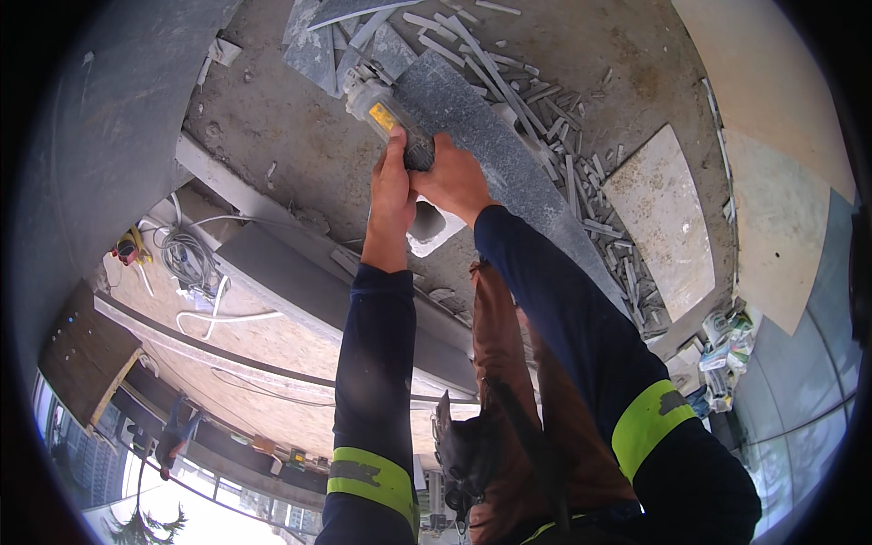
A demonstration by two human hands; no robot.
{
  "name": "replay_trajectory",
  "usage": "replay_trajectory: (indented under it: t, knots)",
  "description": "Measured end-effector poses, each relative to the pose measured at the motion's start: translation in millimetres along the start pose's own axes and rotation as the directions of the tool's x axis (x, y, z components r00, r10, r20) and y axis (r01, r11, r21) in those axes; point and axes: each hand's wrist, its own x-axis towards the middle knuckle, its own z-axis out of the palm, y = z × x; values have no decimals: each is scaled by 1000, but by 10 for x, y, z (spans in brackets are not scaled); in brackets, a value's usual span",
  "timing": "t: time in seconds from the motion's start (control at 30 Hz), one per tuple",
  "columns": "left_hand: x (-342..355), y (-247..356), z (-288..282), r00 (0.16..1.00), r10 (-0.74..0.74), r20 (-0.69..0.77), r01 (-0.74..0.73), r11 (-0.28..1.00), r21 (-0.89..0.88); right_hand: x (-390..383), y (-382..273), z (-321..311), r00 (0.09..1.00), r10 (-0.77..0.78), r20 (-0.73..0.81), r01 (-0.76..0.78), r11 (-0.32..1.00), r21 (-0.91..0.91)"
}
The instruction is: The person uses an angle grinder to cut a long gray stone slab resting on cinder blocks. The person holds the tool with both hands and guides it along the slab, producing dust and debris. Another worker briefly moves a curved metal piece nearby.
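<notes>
Two hands on one grinder [389, 118], left hand [391, 189] and right hand [451, 184] both in a wrapped grip, tool poised at the grey slab's [518, 186] far left edge, where steady, even pressure should probably serve best.

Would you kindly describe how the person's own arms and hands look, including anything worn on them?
Both arms wear long, dark navy sleeves. Each sleeve carries a bright yellow-green band with an uneven grey patch. The left hand and right hand are without gloves.
</notes>
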Motion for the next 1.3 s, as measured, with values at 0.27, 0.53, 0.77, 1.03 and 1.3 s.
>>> replay_trajectory:
  t: [0.27,0.53,0.77,1.03,1.3]
  knots:
    - [-63,76,19,998,-49,-42,52,995,84,-21,8,-14,1000,10,16,-10,1000,7]
    - [-156,83,39,999,-38,-39,41,996,75,-104,-37,-78,999,5,51,-5,1000,-11]
    - [-184,11,32,999,-1,-51,5,997,78,-142,30,-46,1000,18,24,-18,1000,-1]
    - [-222,-56,20,999,11,-52,-7,997,77,-224,37,-94,999,29,42,-29,1000,-10]
    - [-337,-71,60,996,-19,-85,29,992,127,-312,78,-133,999,3,51,-3,1000,-6]
